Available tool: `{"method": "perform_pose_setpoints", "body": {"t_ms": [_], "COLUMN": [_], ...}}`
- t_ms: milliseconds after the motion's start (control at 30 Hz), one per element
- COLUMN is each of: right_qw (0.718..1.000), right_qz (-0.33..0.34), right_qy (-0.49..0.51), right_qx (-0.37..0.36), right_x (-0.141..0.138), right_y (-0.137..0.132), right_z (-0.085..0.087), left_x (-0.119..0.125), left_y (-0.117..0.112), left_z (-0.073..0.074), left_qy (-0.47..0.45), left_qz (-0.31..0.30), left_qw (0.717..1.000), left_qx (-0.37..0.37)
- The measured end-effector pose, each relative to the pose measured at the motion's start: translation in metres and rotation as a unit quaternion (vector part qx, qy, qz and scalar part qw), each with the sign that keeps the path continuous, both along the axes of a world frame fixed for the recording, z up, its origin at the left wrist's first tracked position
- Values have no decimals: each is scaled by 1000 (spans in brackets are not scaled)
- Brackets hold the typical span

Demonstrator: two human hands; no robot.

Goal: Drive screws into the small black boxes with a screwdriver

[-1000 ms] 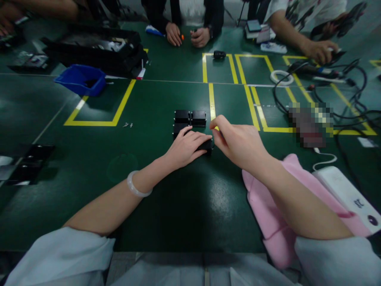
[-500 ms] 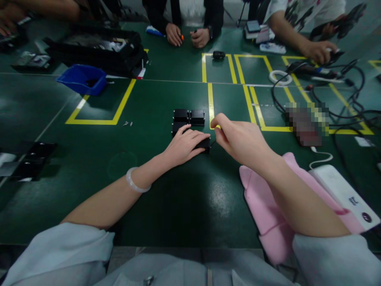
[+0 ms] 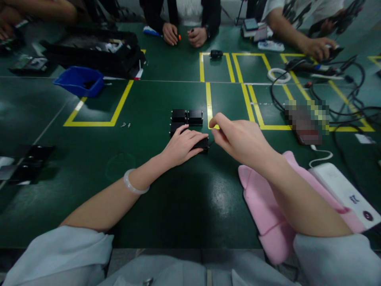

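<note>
Several small black blocks [image 3: 195, 115] with shiny screw heads at their sides sit grouped on the green table [image 3: 166, 206]. My left hand [image 3: 185, 146] lies over the nearer ones, fingers and thumb round the near black block [image 3: 201, 143], holding it to the table. Just to the right, my right hand [image 3: 238, 135] is closed, index finger bent. A thin dark rod-like tool [image 3: 211, 144] runs from its fingers to the block's right end; most of it is hidden by the hand, so its kind cannot be told. Small loose screws [image 3: 125, 125] lie to the left.
A blue bin [image 3: 80, 81] and black trays [image 3: 95, 51] stand at the back left. On the right are a pink cloth item [image 3: 268, 202], a white power bank [image 3: 342, 190], a phone [image 3: 306, 123] and cables. Across the table, other people's hands [image 3: 198, 37] rest or work.
The view has shifted slightly, so the table things appear a little further left. Both hands keep nearly the same pose at the block.
</note>
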State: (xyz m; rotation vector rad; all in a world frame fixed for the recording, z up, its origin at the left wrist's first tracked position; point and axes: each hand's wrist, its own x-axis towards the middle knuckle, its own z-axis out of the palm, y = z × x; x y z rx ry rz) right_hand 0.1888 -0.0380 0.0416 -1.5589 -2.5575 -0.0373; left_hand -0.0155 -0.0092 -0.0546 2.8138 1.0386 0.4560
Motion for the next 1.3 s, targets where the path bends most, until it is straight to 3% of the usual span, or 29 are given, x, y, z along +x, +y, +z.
{"method": "perform_pose_setpoints", "body": {"t_ms": [1300], "right_qw": [999], "right_qz": [-6], "right_qy": [3], "right_qx": [34], "right_x": [-5], "right_y": [2], "right_z": [-9], "left_x": [0], "left_y": [0], "left_z": [2], "left_qy": [-4], "left_qz": [2], "left_qw": [1000], "left_qx": [5]}}
